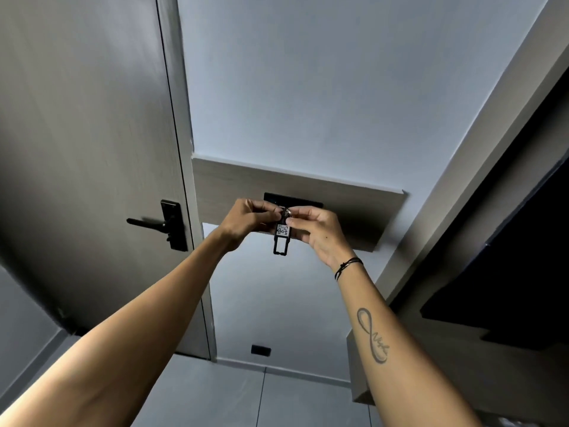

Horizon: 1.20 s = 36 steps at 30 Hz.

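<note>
A black key tag point(282, 238) with a white label reading 407 hangs from a metal ring point(286, 212) in front of a black wall plate point(295, 200). The plate is set in a wooden wall panel point(354, 211). My left hand point(246, 218) has its fingers curled at the top of the tag by the ring. My right hand point(317, 229) pinches the ring and the tag's upper right side. Whatever hangs from the ring behind my fingers is hidden.
A grey door point(86, 149) with a black lever handle point(160, 224) stands to the left. A black socket point(260, 350) sits low on the wall. Dark furniture point(508, 272) with a wooden edge rises on the right. Grey floor tiles point(231, 396) lie below.
</note>
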{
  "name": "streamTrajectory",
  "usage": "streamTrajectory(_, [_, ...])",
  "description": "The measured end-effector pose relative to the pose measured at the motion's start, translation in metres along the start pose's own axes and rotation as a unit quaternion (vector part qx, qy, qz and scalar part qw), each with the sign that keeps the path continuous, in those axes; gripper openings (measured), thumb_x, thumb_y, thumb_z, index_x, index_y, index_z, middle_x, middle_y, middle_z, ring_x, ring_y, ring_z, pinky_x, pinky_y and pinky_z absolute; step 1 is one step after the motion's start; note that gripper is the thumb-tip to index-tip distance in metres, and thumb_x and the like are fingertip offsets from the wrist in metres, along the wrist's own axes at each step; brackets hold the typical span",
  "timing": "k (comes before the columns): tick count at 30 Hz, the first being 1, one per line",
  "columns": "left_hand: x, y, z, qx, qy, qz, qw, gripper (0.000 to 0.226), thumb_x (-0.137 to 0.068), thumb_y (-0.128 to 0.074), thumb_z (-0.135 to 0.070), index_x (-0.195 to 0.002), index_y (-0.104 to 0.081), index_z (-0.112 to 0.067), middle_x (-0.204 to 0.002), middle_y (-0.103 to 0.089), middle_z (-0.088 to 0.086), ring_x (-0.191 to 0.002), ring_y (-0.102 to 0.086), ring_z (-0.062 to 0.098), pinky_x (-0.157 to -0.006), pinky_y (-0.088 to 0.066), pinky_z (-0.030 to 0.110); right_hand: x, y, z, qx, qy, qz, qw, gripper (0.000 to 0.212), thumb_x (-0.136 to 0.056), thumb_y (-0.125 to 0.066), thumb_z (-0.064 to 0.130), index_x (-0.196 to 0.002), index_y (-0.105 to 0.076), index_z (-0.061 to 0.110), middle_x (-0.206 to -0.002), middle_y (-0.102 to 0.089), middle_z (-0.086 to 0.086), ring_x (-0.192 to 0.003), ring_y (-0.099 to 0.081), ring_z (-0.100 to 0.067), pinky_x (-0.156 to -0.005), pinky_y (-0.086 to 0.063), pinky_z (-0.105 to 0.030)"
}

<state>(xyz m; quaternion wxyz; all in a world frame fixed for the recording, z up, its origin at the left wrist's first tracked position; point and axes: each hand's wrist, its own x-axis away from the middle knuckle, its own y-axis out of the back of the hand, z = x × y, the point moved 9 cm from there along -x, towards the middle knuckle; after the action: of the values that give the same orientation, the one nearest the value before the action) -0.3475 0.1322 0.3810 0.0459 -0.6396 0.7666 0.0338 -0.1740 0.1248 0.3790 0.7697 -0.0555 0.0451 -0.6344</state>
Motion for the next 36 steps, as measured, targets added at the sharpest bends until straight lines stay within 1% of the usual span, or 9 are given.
streamTrajectory(3, [-0.012, 0.001, -0.030, 0.001, -0.019, 0.001, 1.000, 0.011, -0.092, -0.075, 0.003, -0.093, -0.082, -0.004, -0.080, -0.082, 0.005, -0.070, -0.077, 0.016, -0.066, -0.064, 0.026, -0.011, -0.005, 0.030, -0.012, -0.002, 0.023, 1.000, 0.025, -0.084, -0.078, -0.010, -0.102, -0.079, 0.007, -0.095, -0.080, -0.008, -0.090, -0.078, -0.023, -0.079, -0.066, -0.034])
streamTrajectory(6, [-0.022, 0.004, -0.056, -0.003, -0.040, 0.004, 0.999, 0.011, -0.092, -0.075, 0.004, -0.094, -0.082, -0.004, -0.082, -0.081, 0.007, -0.072, -0.075, 0.018, -0.067, -0.065, 0.027, -0.020, -0.011, 0.055, -0.005, -0.007, 0.041, 0.999, 0.025, -0.084, -0.078, -0.009, -0.101, -0.079, 0.009, -0.098, -0.078, -0.008, -0.093, -0.075, -0.023, -0.088, -0.064, -0.039])
streamTrajectory(12, [-0.039, 0.015, -0.088, -0.022, -0.086, -0.003, 0.996, 0.007, -0.091, -0.077, 0.003, -0.093, -0.081, -0.002, -0.078, -0.080, 0.004, -0.068, -0.073, 0.017, -0.069, -0.065, 0.028, -0.035, -0.022, 0.090, 0.003, 0.056, 0.011, 0.998, 0.028, -0.084, -0.074, -0.016, -0.096, -0.077, 0.009, -0.086, -0.080, -0.002, -0.081, -0.076, -0.016, -0.075, -0.065, -0.030])
streamTrajectory(15, [-0.045, 0.019, -0.093, -0.020, -0.099, -0.018, 0.995, 0.009, -0.090, -0.079, 0.003, -0.087, -0.082, -0.005, -0.076, -0.081, 0.001, -0.066, -0.074, 0.016, -0.067, -0.066, 0.028, -0.043, -0.027, 0.099, 0.009, 0.091, -0.003, 0.996, 0.031, -0.084, -0.071, -0.018, -0.097, -0.077, 0.009, -0.093, -0.079, -0.006, -0.084, -0.075, -0.017, -0.081, -0.062, -0.031])
streamTrajectory(21, [-0.058, 0.028, -0.094, -0.050, -0.106, -0.017, 0.993, 0.006, -0.093, -0.075, 0.004, -0.095, -0.080, 0.001, -0.081, -0.080, -0.001, -0.073, -0.075, 0.013, -0.073, -0.067, 0.027, -0.060, -0.030, 0.110, 0.104, 0.149, -0.020, 0.983, 0.032, -0.081, -0.074, -0.017, -0.097, -0.077, 0.010, -0.097, -0.078, -0.006, -0.084, -0.073, -0.011, -0.079, -0.062, -0.028])
streamTrajectory(26, [-0.066, 0.032, -0.095, -0.075, -0.112, -0.020, 0.991, 0.017, -0.093, -0.076, 0.004, -0.088, -0.082, -0.012, -0.082, -0.083, -0.006, -0.074, -0.076, 0.012, -0.077, -0.068, 0.028, -0.070, -0.031, 0.123, 0.206, 0.207, -0.038, 0.956, 0.032, -0.078, -0.081, -0.013, -0.102, -0.078, 0.008, -0.107, -0.080, -0.013, -0.091, -0.072, -0.017, -0.090, -0.061, -0.036])
streamTrajectory(28, [-0.070, 0.034, -0.092, -0.081, -0.110, -0.023, 0.990, 0.017, -0.091, -0.077, 0.004, -0.089, -0.082, -0.012, -0.085, -0.082, -0.003, -0.074, -0.077, 0.013, -0.075, -0.068, 0.028, -0.074, -0.030, 0.126, 0.238, 0.220, -0.042, 0.945, 0.031, -0.077, -0.082, -0.011, -0.102, -0.078, 0.007, -0.107, -0.081, -0.014, -0.088, -0.071, -0.017, -0.089, -0.061, -0.031])
streamTrajectory(31, [-0.074, 0.037, -0.087, -0.091, -0.113, -0.042, 0.988, 0.012, -0.089, -0.079, 0.005, -0.091, -0.082, -0.007, -0.093, -0.080, 0.006, -0.073, -0.076, 0.011, -0.072, -0.065, 0.025, -0.079, -0.031, 0.124, 0.271, 0.221, -0.039, 0.936, 0.032, -0.077, -0.084, -0.009, -0.101, -0.077, 0.011, -0.094, -0.078, -0.002, -0.076, -0.069, -0.010, -0.078, -0.059, -0.020])
streamTrajectory(36, [-0.080, 0.036, -0.080, -0.119, -0.121, -0.066, 0.983, 0.011, -0.088, -0.081, 0.004, -0.097, -0.079, 0.009, -0.105, -0.079, 0.023, -0.079, -0.074, 0.017, -0.070, -0.061, 0.021, -0.084, -0.027, 0.119, 0.318, 0.215, -0.067, 0.921, 0.033, -0.077, -0.086, -0.004, -0.103, -0.077, 0.015, -0.090, -0.074, 0.009, -0.072, -0.070, -0.006, -0.070, -0.055, -0.014])
